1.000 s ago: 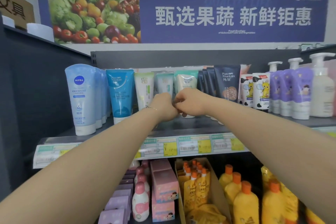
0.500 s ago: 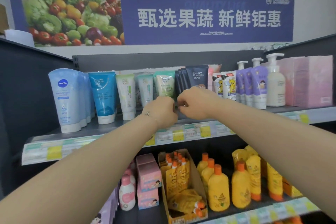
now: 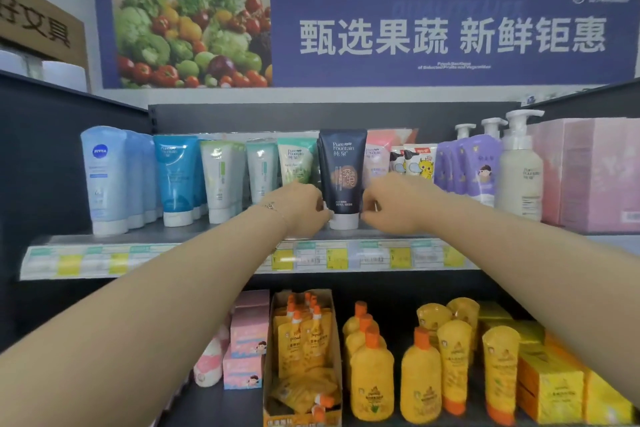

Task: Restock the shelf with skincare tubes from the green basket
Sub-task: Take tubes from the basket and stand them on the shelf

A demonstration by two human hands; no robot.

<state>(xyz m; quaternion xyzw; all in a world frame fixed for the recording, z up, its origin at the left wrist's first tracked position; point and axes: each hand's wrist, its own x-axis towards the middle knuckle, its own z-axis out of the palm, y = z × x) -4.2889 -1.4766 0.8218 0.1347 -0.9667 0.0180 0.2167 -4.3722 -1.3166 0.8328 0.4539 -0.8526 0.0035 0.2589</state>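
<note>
A dark navy Pure Fountain tube stands cap-down at the front of the upper shelf. My left hand pinches its lower left edge near the white cap. From the other side, my right hand pinches the lower right edge. Both arms reach up from below. To the left stand a green tube, mint and white tubes, a blue tube and pale Nivea tubes. The green basket is out of sight.
Right of the navy tube stand a pink tube, cartoon tubes, purple pump bottles, a cream pump bottle and pink boxes. Price labels line the shelf edge. The lower shelf holds yellow bottles and pink boxes.
My hands were together low in front of the tubes; they have parted and each now holds a side of the navy tube, which stands at the shelf front. The view shifted.
</note>
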